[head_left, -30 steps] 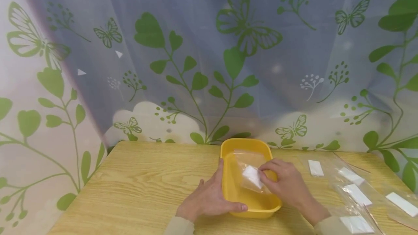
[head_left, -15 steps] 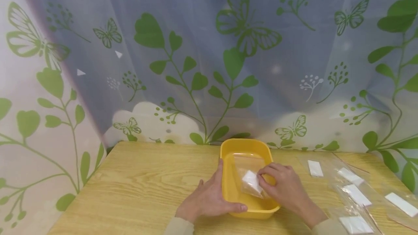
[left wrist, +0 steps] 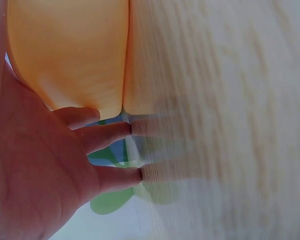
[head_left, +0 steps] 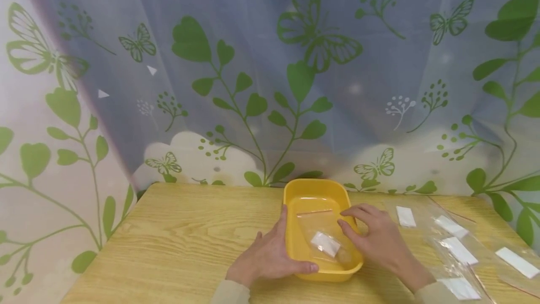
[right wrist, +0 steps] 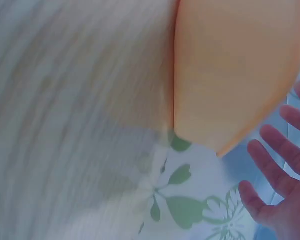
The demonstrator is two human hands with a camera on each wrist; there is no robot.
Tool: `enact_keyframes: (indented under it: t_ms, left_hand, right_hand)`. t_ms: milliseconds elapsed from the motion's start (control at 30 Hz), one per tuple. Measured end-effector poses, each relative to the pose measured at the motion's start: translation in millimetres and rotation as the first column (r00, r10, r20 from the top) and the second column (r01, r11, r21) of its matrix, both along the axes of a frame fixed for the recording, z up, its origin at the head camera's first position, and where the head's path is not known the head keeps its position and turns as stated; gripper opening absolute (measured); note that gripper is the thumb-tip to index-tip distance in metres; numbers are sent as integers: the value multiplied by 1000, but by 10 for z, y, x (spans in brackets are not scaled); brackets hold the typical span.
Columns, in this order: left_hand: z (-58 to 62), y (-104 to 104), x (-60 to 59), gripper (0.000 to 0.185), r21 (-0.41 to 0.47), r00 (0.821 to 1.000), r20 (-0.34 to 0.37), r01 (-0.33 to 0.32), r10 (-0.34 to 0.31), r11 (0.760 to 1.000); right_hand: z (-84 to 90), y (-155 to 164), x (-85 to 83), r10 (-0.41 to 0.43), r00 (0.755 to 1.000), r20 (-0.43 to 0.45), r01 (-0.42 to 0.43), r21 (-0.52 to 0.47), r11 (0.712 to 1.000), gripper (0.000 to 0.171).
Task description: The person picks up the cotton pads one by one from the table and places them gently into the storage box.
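Note:
A yellow plastic bin (head_left: 297,259) stands on the table near its back edge. My left hand (head_left: 270,257) holds its near left corner, thumb across the near rim and fingers along the outer left wall. In the left wrist view, the lower fingers (left wrist: 107,137) reach down beside the wall. Inside the bin lies a clear zip bag (head_left: 314,224) with a small white packet (head_left: 326,244) in it. My right hand (head_left: 379,236) hovers over the right rim, thumb and forefinger apart, holding nothing. The right wrist view shows its fingers (right wrist: 285,145) spread beside the bin's outside.
Several clear bags with white packets (head_left: 460,250) lie on the table to the right, some overlapping. One more white packet (head_left: 406,216) is near the back edge. A leaf-and-butterfly curtain (head_left: 253,83) hangs right behind the wooden table (head_left: 181,238).
My right hand has let go of the zip bag, parted its fingers and shifted slightly right. The bag now lies lower and flatter in the bin. My left hand has stayed put.

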State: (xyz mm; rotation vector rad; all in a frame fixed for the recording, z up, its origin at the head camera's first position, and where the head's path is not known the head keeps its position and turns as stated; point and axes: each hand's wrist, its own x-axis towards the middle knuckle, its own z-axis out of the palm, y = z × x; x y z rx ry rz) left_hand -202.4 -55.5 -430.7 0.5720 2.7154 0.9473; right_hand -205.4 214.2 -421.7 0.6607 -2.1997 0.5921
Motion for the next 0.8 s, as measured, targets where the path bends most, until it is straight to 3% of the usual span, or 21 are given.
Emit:
enact_keyframes:
  t_ms: [433,633,800]
  left_hand:
    - [-3,-5,-10,143,11,1000,14,-5,5,1000]
    - [10,9,-3,142,0,1000,27,-9,9,1000]
    - [19,17,4,142,-5,1000,18,-9,9,1000]
  right_hand:
    - [31,415,60,-137,989,60,137,5,991,40]
    - [36,657,50,-191,977,92,186,56,981,51]
    - [49,833,33,-248,964,100,231,153,961,60]
